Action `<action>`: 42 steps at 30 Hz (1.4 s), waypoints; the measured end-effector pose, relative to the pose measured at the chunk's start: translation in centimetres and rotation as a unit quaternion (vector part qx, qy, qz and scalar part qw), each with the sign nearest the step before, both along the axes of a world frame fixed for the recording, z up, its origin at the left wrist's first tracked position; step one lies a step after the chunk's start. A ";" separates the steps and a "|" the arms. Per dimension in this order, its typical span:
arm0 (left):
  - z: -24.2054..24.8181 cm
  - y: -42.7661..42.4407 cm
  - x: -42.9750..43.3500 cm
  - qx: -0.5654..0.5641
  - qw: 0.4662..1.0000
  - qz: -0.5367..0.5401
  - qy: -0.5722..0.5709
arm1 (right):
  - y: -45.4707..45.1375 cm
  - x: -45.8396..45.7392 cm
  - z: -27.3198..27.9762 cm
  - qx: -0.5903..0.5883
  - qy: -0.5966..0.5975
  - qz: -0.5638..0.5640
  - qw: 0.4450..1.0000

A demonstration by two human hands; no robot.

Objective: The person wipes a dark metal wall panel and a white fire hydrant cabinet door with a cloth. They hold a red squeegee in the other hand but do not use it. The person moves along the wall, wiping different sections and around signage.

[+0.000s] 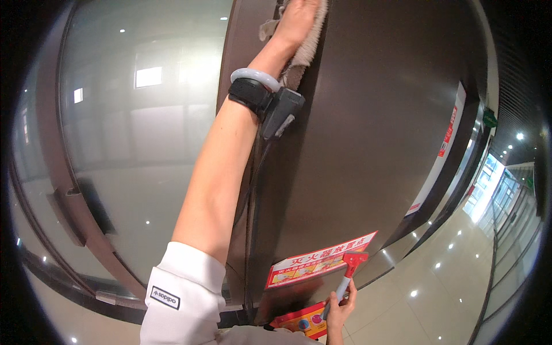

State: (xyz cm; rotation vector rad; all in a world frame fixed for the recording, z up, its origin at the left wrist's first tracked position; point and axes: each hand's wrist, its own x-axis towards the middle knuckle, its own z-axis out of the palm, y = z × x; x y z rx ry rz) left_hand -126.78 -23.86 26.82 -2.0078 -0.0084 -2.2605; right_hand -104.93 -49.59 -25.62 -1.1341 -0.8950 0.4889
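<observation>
My left hand [298, 20] is raised at the top edge of the view, pressing a fluffy grey-white cloth [318, 39] to the narrow edge of a dark brown panel [371, 142]. The upper part of this hand is cut off by the frame. A pale bangle and a black strapped device [280, 113] are on that wrist. Low on the right, my right hand [341, 308] grips the grey handle of a scraper [344, 286]. Its red head points up, before a red and white sign [321, 261] bearing writing.
A frosted glass door [142, 142] in a brown frame fills the left side, with a handle low on it. Another printed red and yellow board [302, 321] is at the bottom. Glossy floor tiles [414, 302] run along a corridor on the right, towards bright windows.
</observation>
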 end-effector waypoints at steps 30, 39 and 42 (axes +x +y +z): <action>-13.2 -8.4 4.4 0.187 0.869 0.397 0.230 | -1.0 -0.2 0.3 0.003 0.063 -0.030 0.998; -32.6 -9.4 3.9 0.013 0.785 0.203 0.585 | -2.2 -0.5 0.9 -0.001 0.020 -0.020 1.000; -28.2 -9.1 3.0 0.107 0.792 0.251 0.545 | -2.6 -0.5 0.8 0.000 0.003 -0.025 1.000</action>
